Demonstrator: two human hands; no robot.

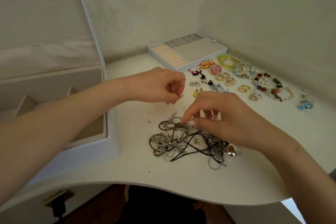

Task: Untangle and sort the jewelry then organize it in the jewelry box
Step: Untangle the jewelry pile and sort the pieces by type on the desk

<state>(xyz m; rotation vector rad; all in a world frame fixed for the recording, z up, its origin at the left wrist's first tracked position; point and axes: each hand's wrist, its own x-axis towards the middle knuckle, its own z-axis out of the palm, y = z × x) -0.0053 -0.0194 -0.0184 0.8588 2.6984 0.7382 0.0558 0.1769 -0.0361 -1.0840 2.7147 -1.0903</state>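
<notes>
White table [181,183] with a curved front edge, set into a pale corner.

On its left side, jewelry box [112,143], white, lid [45,23] standing upright, beige compartments exposed below.

Left forearm crossing above the box; left hand [156,85] raised above the table beyond the heap, fingers curled, thumb against forefinger in a pinch. Too small to make out whether anything sits in that pinch.

Right hand [223,118] lower and nearer, fingertips pinching a strand at the top of the tangle of chains and cords [189,142], other fingers loosely spread.

Tangle itself near the middle of the table, just right of the box: silver chains, dark cords, a few pearls, a shiny silver piece at its right edge.

Far back near the wall, separate tray [196,51] with ring rolls and small grey slots.

Right of the hands, sorted pieces laid out apart from one another: bead bracelets [267,85], earrings [211,71] in pink, gold and black, gold links [244,89], a blue piece [306,104].

Tiny loose bits [149,114] on the table left of the tangle.
</notes>
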